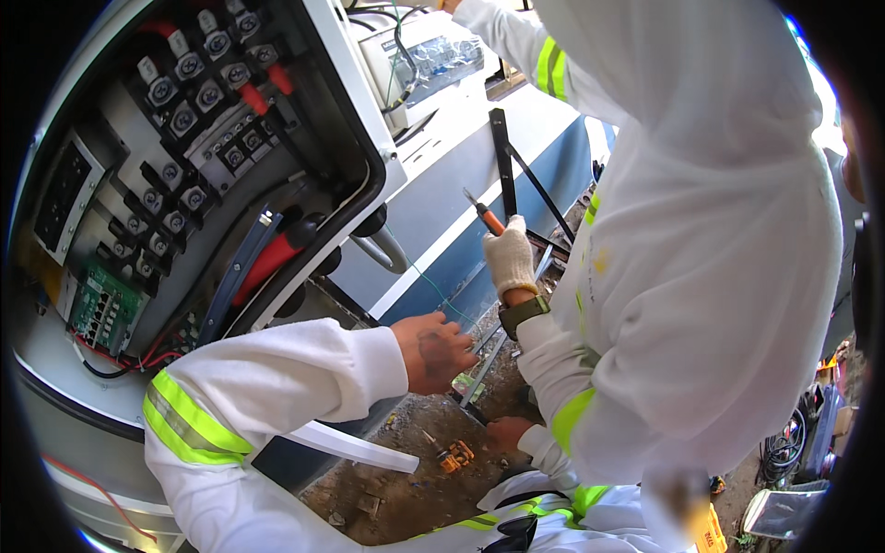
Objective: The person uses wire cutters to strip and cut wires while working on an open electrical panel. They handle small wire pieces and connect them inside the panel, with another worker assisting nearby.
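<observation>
My left hand (pixel 433 352), bare with a dark patch on its back, reaches in from the left in a white sleeve with a yellow-green reflective band. Its fingers are bent together; what lies in them is hidden. Close by the fingertips runs a thin green wire (pixel 430 278), coming down from beside the open electrical cabinet (pixel 390 166). Just above and right, a co-worker's gloved hand (pixel 510 258) grips a slim orange-and-black-handled tool (pixel 489 218), pointed tip up. My right hand does not show. A lower bare hand (pixel 509 433) seems to be another person's.
Terminals, red-sleeved cables and a green circuit board (pixel 107 309) fill the cabinet at left. The co-worker's white-clad body (pixel 701 240) takes up the right side. A black metal bracket (pixel 504 161) stands behind. Below, a yellow power drill (pixel 454 457) lies on dirt; coiled cables (pixel 784 447) sit lower right.
</observation>
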The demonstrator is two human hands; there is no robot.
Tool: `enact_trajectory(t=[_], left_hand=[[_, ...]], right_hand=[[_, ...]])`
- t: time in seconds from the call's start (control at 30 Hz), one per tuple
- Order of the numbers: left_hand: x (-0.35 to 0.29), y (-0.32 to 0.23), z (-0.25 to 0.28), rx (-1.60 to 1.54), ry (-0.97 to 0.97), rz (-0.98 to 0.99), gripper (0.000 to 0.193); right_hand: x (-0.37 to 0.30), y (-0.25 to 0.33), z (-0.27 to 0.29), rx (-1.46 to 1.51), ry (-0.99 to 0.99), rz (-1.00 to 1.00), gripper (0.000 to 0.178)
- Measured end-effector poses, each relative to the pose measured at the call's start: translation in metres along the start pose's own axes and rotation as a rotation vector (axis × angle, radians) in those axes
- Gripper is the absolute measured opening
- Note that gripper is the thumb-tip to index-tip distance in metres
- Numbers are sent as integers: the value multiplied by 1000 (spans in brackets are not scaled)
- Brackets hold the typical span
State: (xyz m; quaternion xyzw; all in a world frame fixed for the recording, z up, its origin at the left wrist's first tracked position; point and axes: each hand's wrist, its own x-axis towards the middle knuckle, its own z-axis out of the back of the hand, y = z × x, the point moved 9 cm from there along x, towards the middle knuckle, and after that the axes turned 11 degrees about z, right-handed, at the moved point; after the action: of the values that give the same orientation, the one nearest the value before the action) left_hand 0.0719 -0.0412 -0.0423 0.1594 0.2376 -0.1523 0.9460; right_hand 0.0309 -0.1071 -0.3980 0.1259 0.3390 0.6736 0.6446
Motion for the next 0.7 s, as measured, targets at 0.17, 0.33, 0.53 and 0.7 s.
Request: enact_trajectory(t=[0.17,0.33,0.53,0.7], left_hand=[[-2,-1,1,10,54,-1,33],[-2,-1,1,-2,76,-2,37],[-4,-1,2,-3,71,-7,36],[-3,-2,-3,26,128,2,40]], right_hand=[[3,2,-4,7,11,2,49],[1,3,-6,22,27,-12,49],[3,2,-6,33,46,-28,49],[3,3,-10,19,59,-31,49]])
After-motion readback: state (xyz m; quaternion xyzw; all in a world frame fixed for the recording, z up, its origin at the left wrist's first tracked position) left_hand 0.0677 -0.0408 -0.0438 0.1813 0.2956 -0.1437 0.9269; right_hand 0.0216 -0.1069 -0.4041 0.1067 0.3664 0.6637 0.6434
